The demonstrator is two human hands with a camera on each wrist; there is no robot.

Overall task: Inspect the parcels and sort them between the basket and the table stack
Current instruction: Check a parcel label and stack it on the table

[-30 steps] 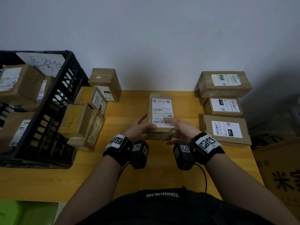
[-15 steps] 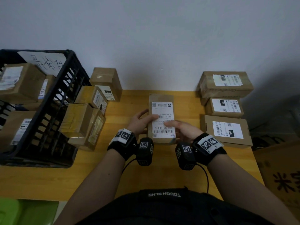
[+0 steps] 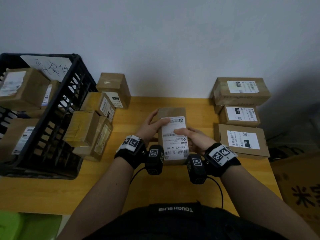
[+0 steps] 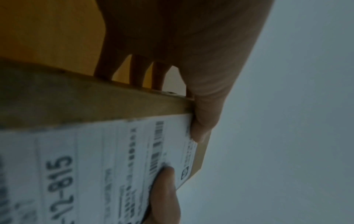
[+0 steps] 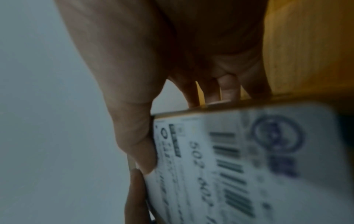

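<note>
— Cardboard parcel (image 3: 172, 135), label (image 3: 174, 137) up. Why is it lifted off the bench (image 3: 155, 187) and not left lying flat?

— So the print can be read, I'd say. The left hand (image 3: 149, 127) clasps the far left edge, thumb over the top of the label, fingers behind. The right hand (image 3: 194, 138) clasps the right edge lower down, thumb laid across the middle of the label. Both wrist views show thumbs on the white face and fingers curled round the back.

— Two hands for one small box?

— It tilts the face toward the person and holds it steady; that looks like the inspecting step.

— And where could it go?

— The black basket (image 3: 57, 118) at the left already has parcels in it. The table stack (image 3: 240, 116) sits at the right against the wall, labels up, likely so they stay readable. More boxes (image 3: 97, 122) wait just beside the basket, probably unsorted.

— Which way for this one?

— Cannot tell; nothing visible shows the sorting rule.
</note>
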